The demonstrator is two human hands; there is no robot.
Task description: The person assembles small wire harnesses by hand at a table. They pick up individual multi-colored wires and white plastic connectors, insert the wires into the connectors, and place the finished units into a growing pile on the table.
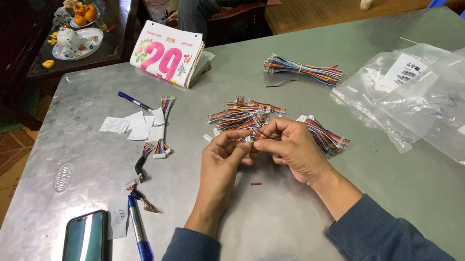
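A small wire lead [252,137] with a white plug sits pinched between both hands at table centre. The left hand [221,160] and right hand [294,147] each close fingertips on it, touching one another. Just beyond, at 12 o'clock, lies a heap of coloured leads [245,114]; at 3 o'clock, another bundle [327,139], then clear bags [445,100]. At 9 o'clock, paper slips [130,126]; at 7 o'clock, a blue pen [139,231] and phone [82,259].
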